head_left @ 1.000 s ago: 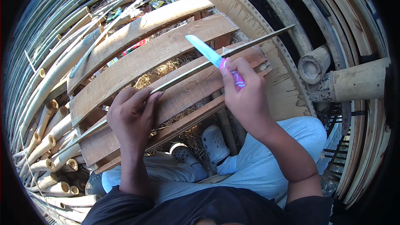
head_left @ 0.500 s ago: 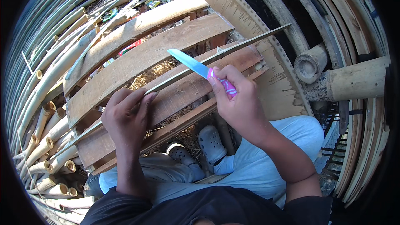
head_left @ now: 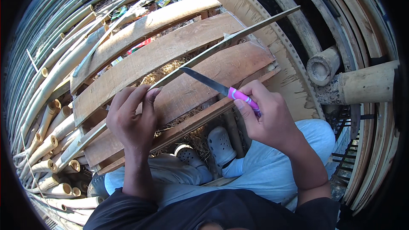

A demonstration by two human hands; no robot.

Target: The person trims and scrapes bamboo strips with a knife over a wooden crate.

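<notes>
My left hand pinches a long thin bamboo strip between thumb and fingers. The strip runs slantwise above a slatted wooden bench, its far end reaching up to the right. A small curl of shaving stands on the strip near the bench's right end. My right hand grips a knife by its pink patterned handle. The knife's dark blade points up and left, its tip at the strip's near edge; whether it touches I cannot tell.
Bamboo poles lie stacked along the left. A curved plywood sheet lies beyond the bench's right end, with thick bamboo past it. Straw and litter show between the slats. My feet in grey clogs are under the near edge.
The knife has moved right and down, its blade turning from bright to dark. The strip's far end has tilted upward. My left hand keeps its pinch; the whole view has shifted slightly.
</notes>
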